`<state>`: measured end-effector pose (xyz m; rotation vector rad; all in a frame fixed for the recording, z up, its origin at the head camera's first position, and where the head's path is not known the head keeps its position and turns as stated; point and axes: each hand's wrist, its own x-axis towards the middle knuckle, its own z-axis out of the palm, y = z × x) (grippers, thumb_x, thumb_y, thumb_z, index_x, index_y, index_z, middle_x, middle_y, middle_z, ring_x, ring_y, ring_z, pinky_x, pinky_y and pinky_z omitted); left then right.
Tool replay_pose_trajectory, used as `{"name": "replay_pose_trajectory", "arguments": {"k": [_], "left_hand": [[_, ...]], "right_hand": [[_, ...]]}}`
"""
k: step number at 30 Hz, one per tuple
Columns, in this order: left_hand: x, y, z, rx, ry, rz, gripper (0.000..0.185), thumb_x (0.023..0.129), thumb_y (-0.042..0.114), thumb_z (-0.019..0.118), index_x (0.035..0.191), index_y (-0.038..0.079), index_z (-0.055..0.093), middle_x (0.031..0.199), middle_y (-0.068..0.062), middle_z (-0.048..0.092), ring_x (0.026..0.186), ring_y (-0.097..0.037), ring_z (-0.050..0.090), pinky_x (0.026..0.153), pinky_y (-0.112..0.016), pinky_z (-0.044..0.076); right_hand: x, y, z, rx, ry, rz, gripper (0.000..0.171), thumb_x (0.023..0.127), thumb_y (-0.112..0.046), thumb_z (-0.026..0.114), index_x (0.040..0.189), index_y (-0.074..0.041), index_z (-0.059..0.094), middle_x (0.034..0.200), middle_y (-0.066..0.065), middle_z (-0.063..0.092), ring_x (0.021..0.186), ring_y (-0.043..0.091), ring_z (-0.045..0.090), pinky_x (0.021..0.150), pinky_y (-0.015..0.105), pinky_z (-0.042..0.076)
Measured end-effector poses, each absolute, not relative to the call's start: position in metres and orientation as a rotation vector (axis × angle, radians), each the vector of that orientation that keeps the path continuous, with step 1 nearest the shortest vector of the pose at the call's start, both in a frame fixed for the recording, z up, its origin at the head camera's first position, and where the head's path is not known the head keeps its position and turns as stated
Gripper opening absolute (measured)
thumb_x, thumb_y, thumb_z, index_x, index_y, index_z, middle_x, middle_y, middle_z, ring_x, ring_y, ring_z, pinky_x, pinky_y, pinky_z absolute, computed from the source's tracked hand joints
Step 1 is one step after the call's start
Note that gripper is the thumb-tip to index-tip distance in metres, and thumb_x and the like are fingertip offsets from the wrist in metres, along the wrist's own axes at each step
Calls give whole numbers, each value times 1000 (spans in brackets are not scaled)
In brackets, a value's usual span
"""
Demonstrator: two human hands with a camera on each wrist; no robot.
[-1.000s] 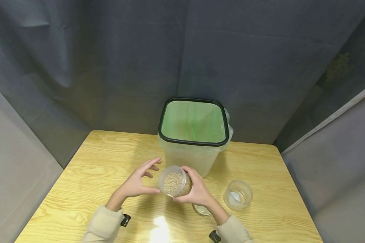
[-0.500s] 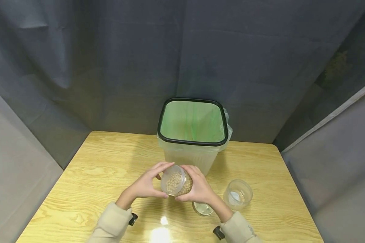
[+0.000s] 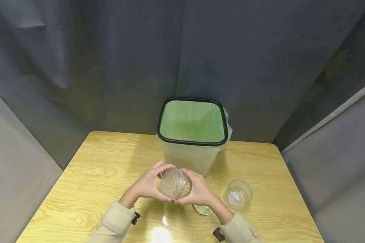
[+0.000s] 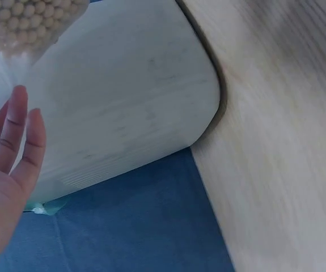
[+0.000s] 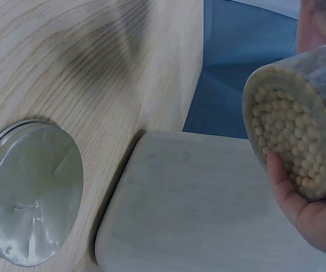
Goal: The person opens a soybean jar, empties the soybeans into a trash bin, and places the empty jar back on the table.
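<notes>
Both hands cup the bean jar [image 3: 175, 186] just in front of the bin [image 3: 192, 158], left hand [image 3: 147, 185] and right hand [image 3: 198, 191] wrapped round it, tilted and open-topped. A loose grip likely spills beans across the desk [image 3: 94, 175].

Head view: high above the counter [image 3: 94, 168], looking forward and down, taking in the whole bin [image 3: 192, 135] against the curtain. Left wrist view: very close, low, facing the bin wall [image 4: 123, 107] and counter edge. Right wrist view: equally close, beside the jar of beans [image 5: 299, 122], facing the same bin wall [image 5: 208, 215]. Shared by all three: bin, counter, jar.
</notes>
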<state>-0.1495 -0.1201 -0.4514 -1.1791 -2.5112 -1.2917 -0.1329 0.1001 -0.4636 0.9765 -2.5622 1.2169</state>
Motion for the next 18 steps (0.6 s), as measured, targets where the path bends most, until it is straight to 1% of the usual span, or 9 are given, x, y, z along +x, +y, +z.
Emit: {"name": "replay_pose_trajectory", "arguments": {"k": [6, 13, 18], "left_hand": [[-151, -120, -455, -1189, -2467, -1352, 92, 43, 31, 88, 124, 8, 52, 101, -2, 52, 79, -12, 50, 67, -25, 48], [-153, -117, -458, -1185, -2424, -1380, 86, 42, 30, 87, 120, 12, 53, 95, -1, 51, 70, -10, 48, 60, -25, 47], [-152, -115, -460, -1165, -2437, -1401, 86, 42, 30, 87, 119, 11, 53, 95, -2, 51, 69, -9, 48, 60, -24, 46]], "right_hand": [[-129, 99, -462, 938, -2599, 1197, 87, 48, -40, 85, 121, -7, 50, 109, 4, 60, 92, 16, 58, 75, 31, 49], [-129, 97, -463, 929, -2580, 1197, 88, 49, -40, 85, 122, -6, 49, 109, 5, 60, 92, 17, 58, 75, 31, 50], [-128, 97, -465, 920, -2590, 1194, 90, 48, -38, 86, 122, -6, 49, 111, 6, 59, 94, 17, 58, 78, 32, 49]]}}
